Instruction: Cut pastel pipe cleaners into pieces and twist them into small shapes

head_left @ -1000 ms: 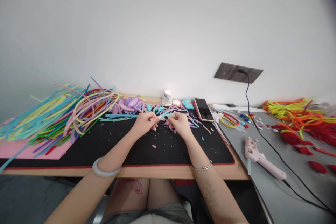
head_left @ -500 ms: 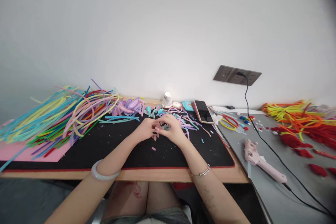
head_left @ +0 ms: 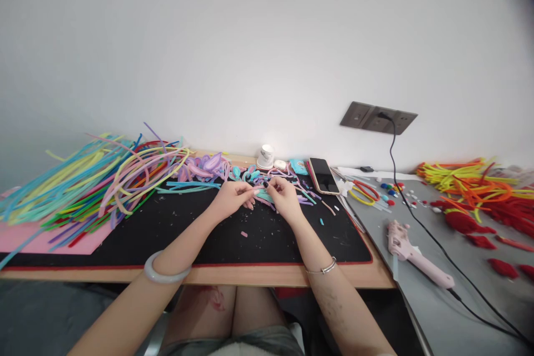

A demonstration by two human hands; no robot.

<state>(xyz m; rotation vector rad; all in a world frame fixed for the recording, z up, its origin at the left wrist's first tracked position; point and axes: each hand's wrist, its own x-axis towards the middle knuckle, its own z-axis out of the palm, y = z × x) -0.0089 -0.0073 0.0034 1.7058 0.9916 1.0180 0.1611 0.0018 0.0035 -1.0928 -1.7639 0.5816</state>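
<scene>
Between my hands, above the black mat (head_left: 183, 233), is a short mint-green pipe cleaner piece (head_left: 262, 193). My left hand (head_left: 229, 200) pinches its left end between thumb and fingers. On its other end, the fingertips of my right hand (head_left: 284, 198) are closed. Whether the piece is bent or doubled is too small to tell. Just behind the hands lie pink and purple pipe cleaner pieces (head_left: 306, 193) and small teal-and-pink loops (head_left: 251, 172). A small pink offcut (head_left: 244, 234) rests on the mat in front.
Long coloured pipe cleaners (head_left: 95, 178) are heaped at left, with purple loops (head_left: 211, 166) beside them. A white cup (head_left: 266, 156) and a phone (head_left: 324, 176) stand near the wall. At right are scissors (head_left: 364, 193), a pink glue gun (head_left: 417, 256) with its black cord, and red pipe cleaners (head_left: 511, 208).
My hands, close together before, have drawn apart, the right one shifting slightly right. The mint-green piece now shows stretched between the fingertips.
</scene>
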